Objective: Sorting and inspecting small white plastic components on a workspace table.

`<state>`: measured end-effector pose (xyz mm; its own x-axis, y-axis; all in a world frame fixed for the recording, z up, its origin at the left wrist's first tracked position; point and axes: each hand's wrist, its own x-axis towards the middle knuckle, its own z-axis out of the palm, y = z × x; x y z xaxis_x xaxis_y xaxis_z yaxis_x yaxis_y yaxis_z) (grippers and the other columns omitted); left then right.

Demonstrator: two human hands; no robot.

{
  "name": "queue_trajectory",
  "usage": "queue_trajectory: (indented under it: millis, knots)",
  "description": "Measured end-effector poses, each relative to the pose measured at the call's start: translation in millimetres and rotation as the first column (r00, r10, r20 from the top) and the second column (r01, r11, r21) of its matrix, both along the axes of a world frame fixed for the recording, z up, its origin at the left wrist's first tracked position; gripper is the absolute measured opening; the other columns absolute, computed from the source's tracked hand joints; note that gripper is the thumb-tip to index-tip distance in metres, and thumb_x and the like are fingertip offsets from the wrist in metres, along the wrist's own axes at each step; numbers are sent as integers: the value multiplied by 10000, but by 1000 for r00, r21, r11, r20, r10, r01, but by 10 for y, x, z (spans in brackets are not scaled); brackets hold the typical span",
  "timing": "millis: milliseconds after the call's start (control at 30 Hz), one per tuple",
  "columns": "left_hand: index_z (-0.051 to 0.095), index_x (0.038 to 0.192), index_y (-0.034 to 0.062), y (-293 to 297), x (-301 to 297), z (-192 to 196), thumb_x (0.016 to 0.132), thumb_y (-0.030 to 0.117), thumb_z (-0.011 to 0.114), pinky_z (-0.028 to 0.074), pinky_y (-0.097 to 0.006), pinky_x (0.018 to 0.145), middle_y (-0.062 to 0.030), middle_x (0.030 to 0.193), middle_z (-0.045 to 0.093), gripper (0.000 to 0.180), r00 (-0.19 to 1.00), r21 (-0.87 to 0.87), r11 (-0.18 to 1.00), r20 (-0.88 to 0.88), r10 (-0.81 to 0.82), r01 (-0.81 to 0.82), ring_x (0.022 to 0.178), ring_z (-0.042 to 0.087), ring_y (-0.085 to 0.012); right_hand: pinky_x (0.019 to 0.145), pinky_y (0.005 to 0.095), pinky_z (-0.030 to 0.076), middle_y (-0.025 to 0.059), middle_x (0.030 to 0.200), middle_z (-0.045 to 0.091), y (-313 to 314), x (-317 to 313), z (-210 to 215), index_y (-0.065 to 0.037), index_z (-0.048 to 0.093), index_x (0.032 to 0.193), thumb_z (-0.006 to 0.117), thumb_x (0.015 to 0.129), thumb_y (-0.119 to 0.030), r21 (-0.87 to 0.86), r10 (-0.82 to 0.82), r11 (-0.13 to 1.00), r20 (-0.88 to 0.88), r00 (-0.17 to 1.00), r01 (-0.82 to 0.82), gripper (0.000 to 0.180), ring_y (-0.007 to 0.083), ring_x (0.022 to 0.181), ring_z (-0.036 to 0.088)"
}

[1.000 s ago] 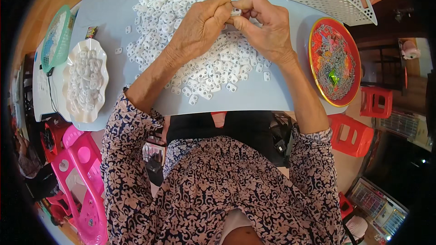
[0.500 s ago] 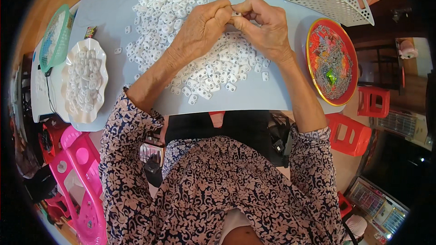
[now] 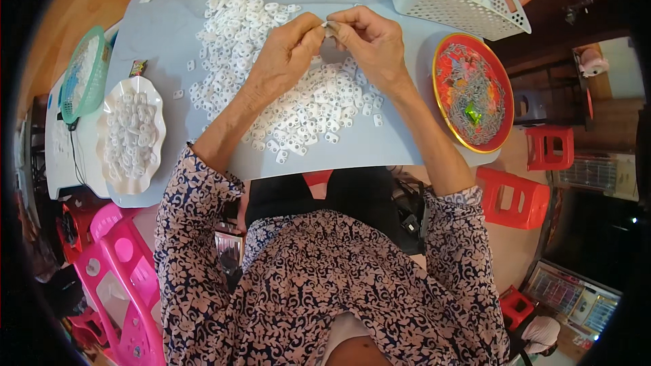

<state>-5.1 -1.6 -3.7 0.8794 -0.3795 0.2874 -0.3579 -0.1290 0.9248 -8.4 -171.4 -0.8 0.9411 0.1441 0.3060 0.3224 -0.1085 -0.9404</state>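
Above a heap of small white plastic pieces [image 3: 298, 112], rounded and marked with dark holes, both hands meet fingertip to fingertip. Thumb and forefinger of my left hand [image 3: 288, 54] pinch a small white plastic piece [image 3: 327, 25]. My right hand [image 3: 371, 46] is closed against the same piece from the other side; whether it also holds something smaller is hidden by the fingers. To the right stands a red round tray [image 3: 503, 120] with a gold rim, holding many thin grey metal pins or screws [image 3: 468, 88] and a green wrapper.
A white scalloped dish [image 3: 157, 139] of white pieces stands at the left, near a green basket [image 3: 103, 74]. A white perforated basket [image 3: 461, 10] is at the far right of the grey-blue table [image 3: 352, 156]. Red stools [image 3: 519, 196] and a pink plastic chair [image 3: 129, 285] flank it.
The view has shifted, so the table items at the right appear further left. Both hands stay together, fingertips at the white piece, now angled slightly differently.
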Motion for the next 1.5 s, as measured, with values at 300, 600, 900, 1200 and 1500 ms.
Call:
queue_trajectory:
  millis: [300,600,900,1200,1500]
  knots:
    - [511,799,3,40,57,42,925,138,455,409,-239,638,-14,706,495,193,991,-181,974,-50,126,-133,664,462,-85,671,328,492,84,817,675,-1180,466,876,-79,676,924,608,876,-134,-245,-465,773,409,785,585,100,212,648,617]
    - [540,796,16,109,105,-54,944,235,446,394,-230,643,-9,702,517,280,982,-236,958,-128,137,-164,695,488,-86,569,267,448,82,685,627,-626,294,474,-30,660,945,600,857,-106,-642,-36,694,420,907,325,130,118,612,590]
    - [528,770,-3,35,55,15,934,206,435,402,-238,637,-25,667,500,282,980,-148,976,-141,140,-161,659,473,-93,695,395,483,141,804,655,-396,553,118,-44,676,918,605,808,-147,-877,34,446,214,976,177,166,313,753,618]
    - [527,789,7,53,60,7,936,203,429,401,-229,630,-11,669,506,264,987,-102,988,-129,99,-113,664,477,-87,623,382,477,154,742,647,-252,617,181,6,645,838,623,771,-105,-860,48,509,48,998,18,131,283,678,628]
    - [597,900,0,52,68,-16,907,180,494,413,-232,613,-26,696,595,207,982,-148,980,-153,107,-130,646,491,-77,511,194,354,-41,659,535,-38,351,265,5,651,860,624,884,-138,-345,90,931,-101,991,-120,148,22,597,425]
